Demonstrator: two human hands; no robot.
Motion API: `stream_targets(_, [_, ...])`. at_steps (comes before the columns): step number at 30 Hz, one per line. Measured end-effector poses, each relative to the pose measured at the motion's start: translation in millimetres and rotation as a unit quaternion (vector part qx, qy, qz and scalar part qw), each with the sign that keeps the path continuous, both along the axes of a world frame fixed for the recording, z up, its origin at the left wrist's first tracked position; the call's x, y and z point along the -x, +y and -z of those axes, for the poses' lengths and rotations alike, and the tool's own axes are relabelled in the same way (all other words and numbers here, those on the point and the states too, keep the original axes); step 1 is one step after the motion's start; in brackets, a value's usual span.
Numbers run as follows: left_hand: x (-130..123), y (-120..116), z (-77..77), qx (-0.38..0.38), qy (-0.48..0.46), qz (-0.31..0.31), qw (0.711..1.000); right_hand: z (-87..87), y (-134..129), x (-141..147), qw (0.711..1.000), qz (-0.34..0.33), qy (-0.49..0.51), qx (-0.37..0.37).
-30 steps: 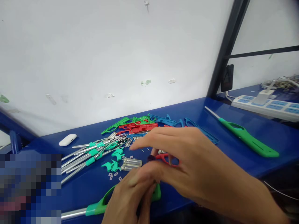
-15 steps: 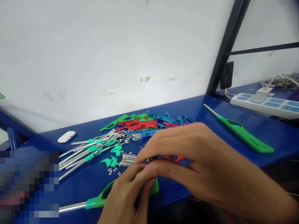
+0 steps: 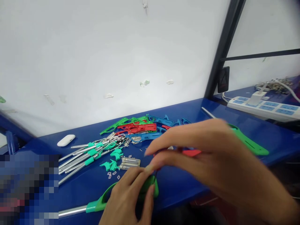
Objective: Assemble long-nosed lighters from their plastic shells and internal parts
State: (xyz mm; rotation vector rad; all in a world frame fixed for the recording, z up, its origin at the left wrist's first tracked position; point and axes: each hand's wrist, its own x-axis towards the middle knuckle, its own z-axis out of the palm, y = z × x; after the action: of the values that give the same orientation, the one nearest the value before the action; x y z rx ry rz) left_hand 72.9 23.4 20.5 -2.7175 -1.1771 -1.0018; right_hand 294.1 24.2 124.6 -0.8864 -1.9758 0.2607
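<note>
Left hand [image 3: 127,197] half-curled over lighter [image 3: 101,203], right hand [image 3: 199,147] bent above; can't tell either's hold. Probably light, stiff, slippery; take green handle [image 3: 151,182].

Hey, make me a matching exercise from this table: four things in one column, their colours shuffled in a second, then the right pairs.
Things:
1. Rounded case
2. Power strip
3. Twin tanks
4. Lighter at the left hand

Colours:
A. See-through
B. Green, teal and silver
C. Plain white
D. White and blue

Pairs: 1-C, 2-D, 3-A, 4-B
</note>
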Motion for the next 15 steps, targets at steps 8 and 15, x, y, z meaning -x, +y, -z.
stream_targets(8, [4.8, -1.2, 2.5, -0.063, 0.104, 0.019, 0.992, 6.6, -16.6, -17.7, 0.979, 0.174, -0.003, -0.104])
stream_targets(15, [11.5, -3.7, 2.3, -0.005, 0.148, 0.009, 0.989, 99.5, -36.6, -12.5, 0.974, 0.148, -0.049, -0.164])
